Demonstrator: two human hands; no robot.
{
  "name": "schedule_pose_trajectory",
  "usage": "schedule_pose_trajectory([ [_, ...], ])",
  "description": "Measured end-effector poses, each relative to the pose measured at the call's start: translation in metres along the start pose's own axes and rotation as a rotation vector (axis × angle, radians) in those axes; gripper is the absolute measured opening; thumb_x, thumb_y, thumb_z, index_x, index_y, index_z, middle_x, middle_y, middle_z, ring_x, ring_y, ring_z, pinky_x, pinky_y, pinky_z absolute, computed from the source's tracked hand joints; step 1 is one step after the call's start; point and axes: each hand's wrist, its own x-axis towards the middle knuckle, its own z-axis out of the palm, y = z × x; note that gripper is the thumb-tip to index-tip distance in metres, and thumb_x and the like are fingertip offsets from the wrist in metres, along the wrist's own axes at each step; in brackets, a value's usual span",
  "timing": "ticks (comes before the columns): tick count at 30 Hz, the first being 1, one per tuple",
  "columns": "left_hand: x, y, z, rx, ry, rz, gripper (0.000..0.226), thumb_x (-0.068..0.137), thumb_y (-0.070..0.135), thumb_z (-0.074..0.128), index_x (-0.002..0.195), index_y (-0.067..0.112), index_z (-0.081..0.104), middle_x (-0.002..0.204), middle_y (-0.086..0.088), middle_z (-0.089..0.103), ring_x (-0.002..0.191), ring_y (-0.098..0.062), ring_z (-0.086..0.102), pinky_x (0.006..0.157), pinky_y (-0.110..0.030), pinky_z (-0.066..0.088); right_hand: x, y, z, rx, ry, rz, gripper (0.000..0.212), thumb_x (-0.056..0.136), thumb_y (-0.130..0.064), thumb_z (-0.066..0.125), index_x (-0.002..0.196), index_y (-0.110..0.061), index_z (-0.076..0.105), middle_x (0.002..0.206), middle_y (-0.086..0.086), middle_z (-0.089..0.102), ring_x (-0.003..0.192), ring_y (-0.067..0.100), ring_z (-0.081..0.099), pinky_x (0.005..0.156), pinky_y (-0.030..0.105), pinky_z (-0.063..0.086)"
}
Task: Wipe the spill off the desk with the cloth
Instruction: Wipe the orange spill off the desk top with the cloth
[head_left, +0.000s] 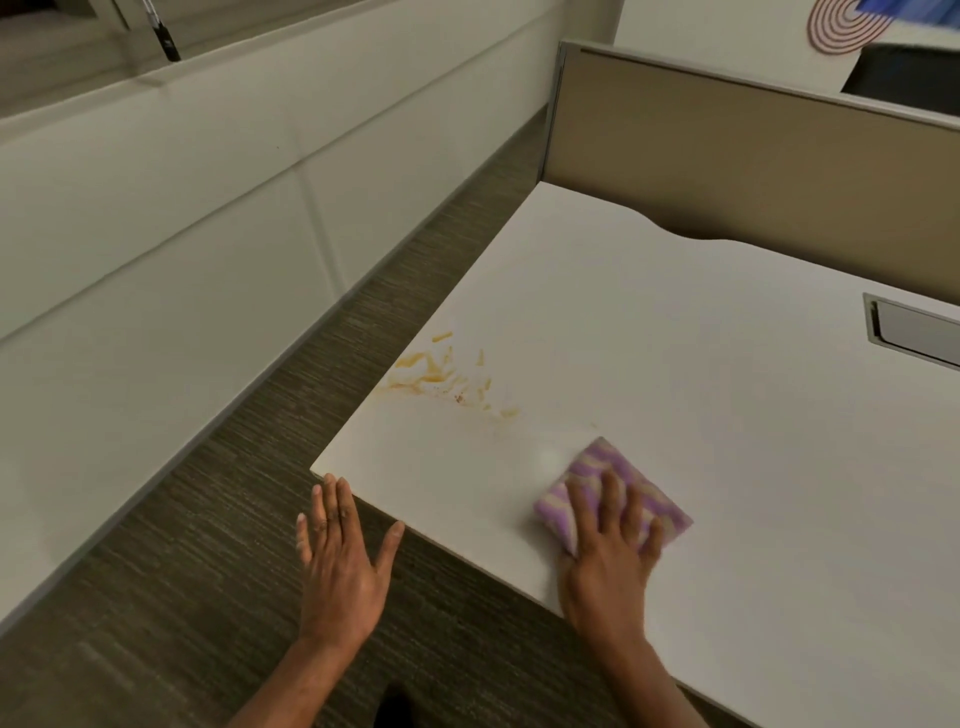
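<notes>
1. left hand is open by the near corner of the table, fingers straight and spread, holding nothing; i cannot tell if the fingertips touch the edge.
2. right hand lies flat on the cloth, fingers spread, pressing it to the table.
3. white table has a tan partition along its far edge.
4. cloth, striped purple and cream, sits near the front edge, partly under the right hand.
5. spill, orange-yellow smears, lies by the table's left edge, beyond the cloth and apart from it.
</notes>
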Motion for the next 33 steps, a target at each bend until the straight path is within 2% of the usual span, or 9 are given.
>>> schedule_pose_trajectory([
  [5, 0.000, 0.001, 0.000, -0.015, -0.008, -0.011, 0.114, 0.078, 0.088, -0.012, 0.159, 0.007, -0.012, 0.169, -0.010, -0.017, 0.157, -0.024, -0.019, 0.128, -0.045, -0.011, 0.053, 0.031, -0.019, 0.061, 0.019, 0.271, 0.072, 0.095, -0.024, 0.054, 0.160, -0.034, 0.023, 0.171, 0.013, -0.005, 0.156, 0.037, -0.012, 0.120, 0.067, -0.006],
  [9, 0.000, 0.003, 0.002, -0.017, -0.008, -0.033, 0.115, 0.077, 0.089, -0.013, 0.159, 0.008, -0.014, 0.169, -0.009, -0.020, 0.156, -0.022, -0.021, 0.128, -0.044, -0.010, 0.090, 0.012, -0.019, 0.118, 0.026, 0.263, 0.066, 0.096, -0.022, 0.049, 0.157, -0.035, 0.028, 0.170, 0.015, -0.002, 0.155, 0.037, -0.015, 0.116, 0.071, -0.013],
  [13, 0.000, 0.006, 0.002, -0.052, -0.006, -0.047, 0.117, 0.075, 0.091, -0.012, 0.159, 0.009, -0.016, 0.168, -0.008, -0.023, 0.156, -0.021, -0.022, 0.128, -0.043, -0.010, 0.108, -0.009, -0.010, 0.094, -0.003, 0.129, 0.071, 0.092, -0.021, 0.053, 0.157, -0.035, 0.029, 0.170, 0.013, 0.000, 0.155, 0.039, -0.015, 0.116, 0.070, -0.012],
  [18, 0.000, 0.010, 0.001, -0.063, -0.008, -0.062, 0.119, 0.073, 0.092, -0.011, 0.158, 0.009, -0.017, 0.167, -0.008, -0.024, 0.156, -0.021, -0.023, 0.128, -0.044, -0.010, 0.102, -0.034, 0.002, 0.024, -0.109, -0.186, 0.068, 0.095, -0.026, 0.048, 0.158, -0.036, 0.025, 0.170, 0.011, -0.002, 0.155, 0.041, -0.015, 0.119, 0.068, -0.011],
  [22, -0.001, 0.014, 0.001, -0.056, 0.016, -0.063, 0.118, 0.077, 0.090, -0.007, 0.159, 0.006, -0.010, 0.169, -0.011, -0.013, 0.157, -0.023, -0.018, 0.129, -0.046, -0.006, 0.064, -0.026, 0.007, 0.047, -0.137, -0.407, 0.055, 0.100, -0.041, 0.034, 0.155, -0.039, 0.030, 0.171, 0.006, 0.005, 0.156, 0.031, -0.016, 0.121, 0.061, -0.014],
  [24, -0.001, 0.014, 0.001, -0.054, 0.024, -0.058, 0.119, 0.078, 0.091, -0.007, 0.160, 0.004, -0.005, 0.169, -0.012, -0.007, 0.158, -0.025, -0.014, 0.129, -0.047, -0.004, 0.043, -0.009, 0.006, 0.034, -0.107, -0.447, 0.054, 0.099, -0.041, 0.029, 0.152, -0.040, 0.037, 0.170, 0.005, 0.014, 0.156, 0.027, -0.010, 0.122, 0.060, -0.009],
  [27, 0.000, 0.012, 0.002, -0.007, 0.010, -0.064, 0.117, 0.078, 0.090, -0.010, 0.159, 0.005, -0.007, 0.169, -0.013, -0.007, 0.158, -0.025, -0.015, 0.130, -0.047, -0.004, 0.032, 0.023, -0.001, -0.017, -0.041, -0.308, 0.061, 0.090, -0.036, 0.032, 0.150, -0.040, 0.044, 0.169, 0.009, 0.021, 0.157, 0.038, 0.005, 0.120, 0.064, 0.004],
  [30, 0.001, 0.012, 0.002, 0.004, 0.006, -0.075, 0.116, 0.078, 0.089, -0.011, 0.159, 0.006, -0.008, 0.169, -0.012, -0.008, 0.157, -0.024, -0.016, 0.130, -0.046, -0.004, 0.050, 0.037, -0.005, -0.011, -0.073, -0.053, 0.064, 0.092, -0.039, 0.039, 0.155, -0.043, 0.032, 0.172, 0.009, 0.000, 0.156, 0.037, -0.016, 0.117, 0.063, -0.009],
  [33, 0.001, 0.014, 0.001, 0.003, -0.001, -0.095, 0.116, 0.075, 0.090, -0.014, 0.158, 0.009, -0.012, 0.169, -0.010, -0.013, 0.156, -0.022, -0.019, 0.129, -0.043, -0.007, 0.083, 0.021, -0.003, 0.088, -0.039, 0.062, 0.070, 0.095, -0.031, 0.055, 0.158, -0.042, 0.025, 0.171, 0.006, -0.009, 0.154, 0.034, -0.023, 0.115, 0.070, -0.011],
])
